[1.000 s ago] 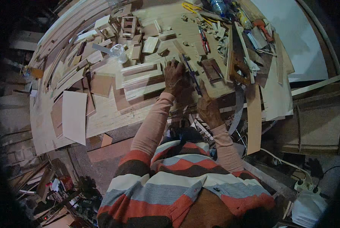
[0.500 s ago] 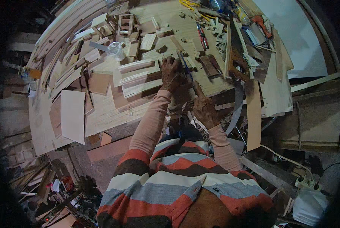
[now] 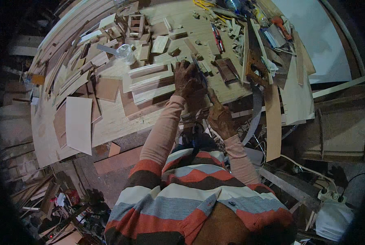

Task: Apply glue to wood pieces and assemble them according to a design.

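Note:
My left hand (image 3: pixel 186 79) rests on the workbench with its fingers bent and bunched down. What lies under those fingertips is hidden. Just right of it, a thin blue-grey blade-like tool (image 3: pixel 199 68) slants away from me across the wood. My right hand (image 3: pixel 220 118) is closed at the near end of that tool, its index finger stretched along it; the handle is hidden in the palm. Against the left side of my left hand are pale wooden strips and a grooved wooden panel (image 3: pixel 151 83). A dark brown wooden piece (image 3: pixel 227 70) lies to the right.
A handsaw (image 3: pixel 256 72) with a wooden handle hangs its blade over the bench edge at right. Wood offcuts and a clear plastic cup (image 3: pixel 125 54) lie at left. Red pens (image 3: pixel 217 38) lie beyond my hands. A white sheet (image 3: pixel 78 124) is near the front left edge.
Both hands stay in nearly the same place, with the tool still between them. The whole view has shifted very slightly.

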`<state>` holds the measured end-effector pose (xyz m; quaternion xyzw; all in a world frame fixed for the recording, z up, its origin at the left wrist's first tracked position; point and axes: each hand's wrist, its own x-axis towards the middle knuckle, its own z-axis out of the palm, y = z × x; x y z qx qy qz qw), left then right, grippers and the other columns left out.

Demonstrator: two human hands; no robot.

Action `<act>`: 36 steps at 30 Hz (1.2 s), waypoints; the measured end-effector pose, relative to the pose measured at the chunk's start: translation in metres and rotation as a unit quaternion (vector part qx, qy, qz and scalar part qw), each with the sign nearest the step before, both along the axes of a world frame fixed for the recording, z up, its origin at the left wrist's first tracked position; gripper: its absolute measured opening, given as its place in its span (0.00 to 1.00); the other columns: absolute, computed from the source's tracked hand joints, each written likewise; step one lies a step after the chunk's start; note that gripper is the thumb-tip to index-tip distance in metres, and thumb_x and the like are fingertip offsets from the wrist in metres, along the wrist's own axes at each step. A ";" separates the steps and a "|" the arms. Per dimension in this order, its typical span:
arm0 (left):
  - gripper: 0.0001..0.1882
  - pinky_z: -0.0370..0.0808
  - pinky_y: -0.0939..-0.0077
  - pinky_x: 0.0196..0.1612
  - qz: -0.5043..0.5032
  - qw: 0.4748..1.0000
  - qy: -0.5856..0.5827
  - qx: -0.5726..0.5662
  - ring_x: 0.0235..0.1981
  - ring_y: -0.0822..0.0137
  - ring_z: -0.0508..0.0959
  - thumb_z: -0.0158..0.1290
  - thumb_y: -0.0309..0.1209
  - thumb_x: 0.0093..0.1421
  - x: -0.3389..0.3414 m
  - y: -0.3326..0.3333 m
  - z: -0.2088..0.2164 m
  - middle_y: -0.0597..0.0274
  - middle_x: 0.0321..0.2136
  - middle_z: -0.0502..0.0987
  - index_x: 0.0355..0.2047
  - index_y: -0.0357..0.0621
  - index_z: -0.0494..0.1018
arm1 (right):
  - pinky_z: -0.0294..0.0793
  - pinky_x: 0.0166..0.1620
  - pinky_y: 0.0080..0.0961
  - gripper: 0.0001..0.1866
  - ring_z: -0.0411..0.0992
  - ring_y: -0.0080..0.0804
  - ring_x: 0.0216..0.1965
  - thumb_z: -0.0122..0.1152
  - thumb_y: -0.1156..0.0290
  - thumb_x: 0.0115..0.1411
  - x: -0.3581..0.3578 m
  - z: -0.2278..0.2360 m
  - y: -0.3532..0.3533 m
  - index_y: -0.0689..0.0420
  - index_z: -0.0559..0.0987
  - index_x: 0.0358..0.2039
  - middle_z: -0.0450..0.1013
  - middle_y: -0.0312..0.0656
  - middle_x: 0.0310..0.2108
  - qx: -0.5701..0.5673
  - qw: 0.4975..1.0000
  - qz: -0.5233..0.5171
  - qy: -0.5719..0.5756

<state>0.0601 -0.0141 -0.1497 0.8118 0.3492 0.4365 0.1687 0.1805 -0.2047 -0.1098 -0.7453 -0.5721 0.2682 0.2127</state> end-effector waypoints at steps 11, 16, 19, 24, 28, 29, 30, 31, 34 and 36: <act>0.25 0.71 0.52 0.45 0.034 0.998 0.052 0.004 0.42 0.43 0.72 0.62 0.36 0.41 0.004 0.000 0.004 0.50 0.40 0.74 0.43 0.47 0.78 | 0.76 0.33 0.45 0.50 0.77 0.50 0.29 0.60 0.72 0.54 -0.007 0.014 -0.009 0.42 0.50 0.76 0.77 0.51 0.28 0.054 0.997 0.013 -0.049; 0.23 0.71 0.52 0.45 0.018 0.999 0.047 -0.012 0.43 0.44 0.72 0.62 0.31 0.42 0.003 0.010 0.001 0.51 0.40 0.74 0.42 0.48 0.79 | 0.76 0.33 0.44 0.51 0.77 0.48 0.28 0.61 0.73 0.53 -0.010 0.010 -0.006 0.43 0.49 0.76 0.76 0.48 0.25 0.028 0.998 -0.016 -0.052; 0.25 0.71 0.52 0.45 0.011 0.999 0.036 -0.006 0.44 0.45 0.71 0.62 0.32 0.41 0.003 0.008 -0.001 0.51 0.41 0.73 0.44 0.47 0.78 | 0.76 0.32 0.42 0.52 0.77 0.46 0.27 0.62 0.72 0.52 -0.010 0.017 -0.010 0.46 0.49 0.76 0.76 0.47 0.24 0.013 0.999 0.011 -0.042; 0.23 0.71 0.51 0.45 0.002 1.000 0.029 -0.005 0.44 0.44 0.70 0.60 0.32 0.43 0.004 0.005 -0.002 0.50 0.40 0.73 0.43 0.46 0.78 | 0.74 0.30 0.40 0.51 0.76 0.44 0.27 0.62 0.71 0.53 -0.010 0.023 -0.006 0.48 0.49 0.76 0.75 0.47 0.24 0.064 0.994 0.011 -0.091; 0.19 0.70 0.50 0.44 0.006 1.000 0.020 -0.021 0.43 0.42 0.70 0.59 0.32 0.43 0.004 0.007 0.000 0.48 0.37 0.72 0.39 0.43 0.78 | 0.73 0.30 0.45 0.48 0.76 0.52 0.27 0.58 0.73 0.55 -0.010 0.015 0.007 0.49 0.50 0.75 0.76 0.53 0.24 0.073 0.994 0.001 -0.078; 0.19 0.70 0.50 0.44 0.001 1.000 0.009 -0.007 0.43 0.42 0.70 0.59 0.32 0.43 0.005 0.007 0.001 0.48 0.37 0.72 0.38 0.42 0.77 | 0.73 0.30 0.48 0.46 0.76 0.56 0.26 0.56 0.75 0.56 -0.010 0.013 0.009 0.50 0.51 0.75 0.75 0.56 0.24 0.122 0.990 0.010 -0.068; 0.18 0.70 0.50 0.44 0.000 1.000 0.009 -0.010 0.43 0.42 0.70 0.59 0.32 0.43 0.006 0.006 0.001 0.48 0.37 0.71 0.37 0.42 0.76 | 0.74 0.31 0.46 0.46 0.76 0.53 0.27 0.57 0.73 0.57 -0.010 0.012 0.010 0.50 0.51 0.75 0.76 0.54 0.25 0.092 0.993 0.014 -0.076; 0.18 0.70 0.50 0.44 0.000 1.000 0.009 -0.013 0.43 0.42 0.69 0.59 0.32 0.43 0.006 0.005 0.002 0.47 0.37 0.71 0.36 0.41 0.76 | 0.75 0.33 0.44 0.46 0.76 0.51 0.27 0.57 0.72 0.57 -0.010 0.011 0.011 0.50 0.51 0.75 0.77 0.53 0.26 0.106 0.990 0.027 -0.085; 0.17 0.70 0.50 0.45 0.019 1.000 0.015 -0.004 0.43 0.42 0.69 0.59 0.32 0.43 0.006 0.000 0.005 0.48 0.37 0.71 0.35 0.41 0.75 | 0.77 0.33 0.43 0.44 0.77 0.50 0.27 0.56 0.71 0.59 -0.011 0.010 0.014 0.50 0.51 0.75 0.77 0.53 0.26 0.106 0.988 0.014 -0.109; 0.17 0.70 0.50 0.45 0.013 1.000 0.011 -0.008 0.42 0.42 0.69 0.59 0.31 0.43 0.007 -0.002 0.006 0.48 0.36 0.71 0.35 0.41 0.75 | 0.76 0.32 0.45 0.43 0.77 0.54 0.27 0.55 0.71 0.59 -0.011 0.010 0.017 0.51 0.51 0.75 0.77 0.55 0.25 0.119 0.987 0.000 -0.111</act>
